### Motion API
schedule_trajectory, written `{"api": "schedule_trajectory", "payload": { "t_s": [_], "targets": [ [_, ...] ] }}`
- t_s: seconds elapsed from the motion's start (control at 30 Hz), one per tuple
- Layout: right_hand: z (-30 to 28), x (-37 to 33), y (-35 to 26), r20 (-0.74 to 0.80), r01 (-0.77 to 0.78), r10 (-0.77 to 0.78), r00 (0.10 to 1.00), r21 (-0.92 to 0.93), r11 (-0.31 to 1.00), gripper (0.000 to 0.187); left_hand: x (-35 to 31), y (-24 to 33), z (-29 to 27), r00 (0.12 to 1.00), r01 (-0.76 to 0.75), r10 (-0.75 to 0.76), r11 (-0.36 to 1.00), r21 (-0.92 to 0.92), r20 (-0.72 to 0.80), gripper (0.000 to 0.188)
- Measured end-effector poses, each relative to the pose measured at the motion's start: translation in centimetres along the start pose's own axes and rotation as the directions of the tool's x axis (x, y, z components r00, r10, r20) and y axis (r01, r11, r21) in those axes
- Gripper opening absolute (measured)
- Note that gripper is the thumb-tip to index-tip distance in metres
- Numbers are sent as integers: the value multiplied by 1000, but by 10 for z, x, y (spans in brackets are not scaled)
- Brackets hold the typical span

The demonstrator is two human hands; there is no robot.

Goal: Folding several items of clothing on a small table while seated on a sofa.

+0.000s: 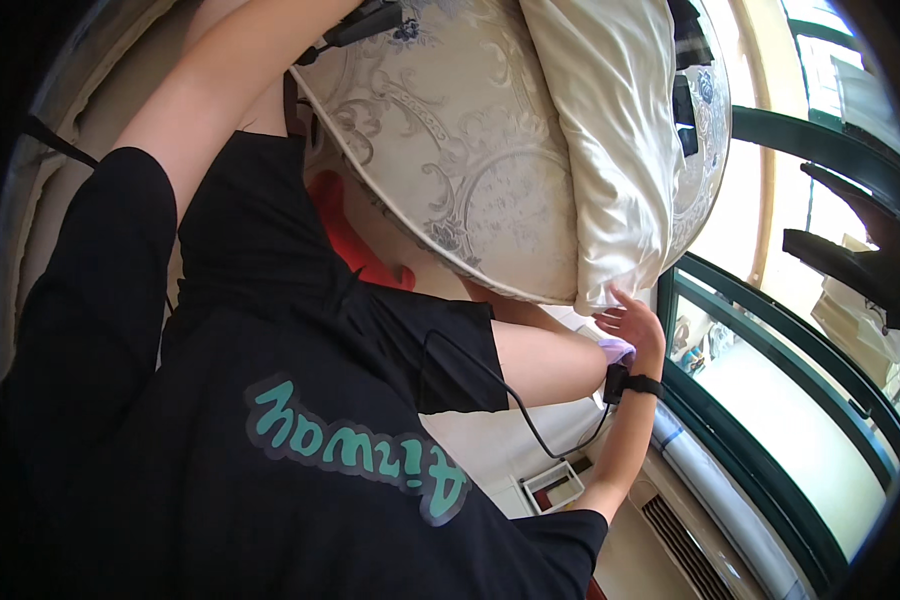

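Observation:
A long strip of shiny cream satin cloth [615, 130] lies across a cream surface with a grey floral pattern and a piped edge [450, 160]. My right hand [632, 325] is at the near end of this cloth, fingers apart and fingertips against or just beside its edge. A black band and a small black box [618, 383] with a cable sit on my right wrist. My left arm [240, 80] reaches up past the top edge, where a black device [365, 28] shows at the wrist. The left hand itself is out of the picture.
Black objects [685, 110] lie beyond the satin cloth. A red object [355, 235] shows beneath the patterned surface's edge. Purple cloth [618, 350] is by my right wrist. A black cable [530, 425] loops over my leg. Green-framed windows [770, 400] stand at the right, above a vent [685, 550].

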State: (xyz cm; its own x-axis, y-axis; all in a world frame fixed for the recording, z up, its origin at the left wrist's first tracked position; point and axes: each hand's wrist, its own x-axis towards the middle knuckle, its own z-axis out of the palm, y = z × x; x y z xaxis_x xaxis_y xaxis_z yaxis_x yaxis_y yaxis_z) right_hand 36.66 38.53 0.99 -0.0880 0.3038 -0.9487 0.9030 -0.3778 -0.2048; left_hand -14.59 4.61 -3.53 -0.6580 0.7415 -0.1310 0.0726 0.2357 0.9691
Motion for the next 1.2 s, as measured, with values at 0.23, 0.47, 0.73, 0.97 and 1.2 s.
{"api": "schedule_trajectory", "payload": {
  "t_s": [0.23, 0.47, 0.73, 0.97, 1.2],
  "targets": [
    [23, 9, 16, -23, -78, 84, 996, 192, 978, 54, -12, -3, 7, 988, 28, -93, 892, -452, -121, 41],
    [45, 1, 29, -164, 236, -201, 966, 239, 942, 31, -3, 0, -2, 969, -5, -118, 870, -492, -219, 30],
    [-37, -41, 45, -319, 315, -270, 909, 100, 944, 26, -25, -25, -44, 992, 73, -86, 988, -140, -89, 23],
    [-100, -49, 92, -404, 262, -234, 884, 15, 965, 26, -132, 13, -26, 814, 498, -575, 761, 417, 77, 30],
    [-63, 0, 73, -348, -151, -165, 923, -720, 677, 25, -194, 14, -9, 907, 220, -419, 405, 888, -34, 22]
  ]
}}
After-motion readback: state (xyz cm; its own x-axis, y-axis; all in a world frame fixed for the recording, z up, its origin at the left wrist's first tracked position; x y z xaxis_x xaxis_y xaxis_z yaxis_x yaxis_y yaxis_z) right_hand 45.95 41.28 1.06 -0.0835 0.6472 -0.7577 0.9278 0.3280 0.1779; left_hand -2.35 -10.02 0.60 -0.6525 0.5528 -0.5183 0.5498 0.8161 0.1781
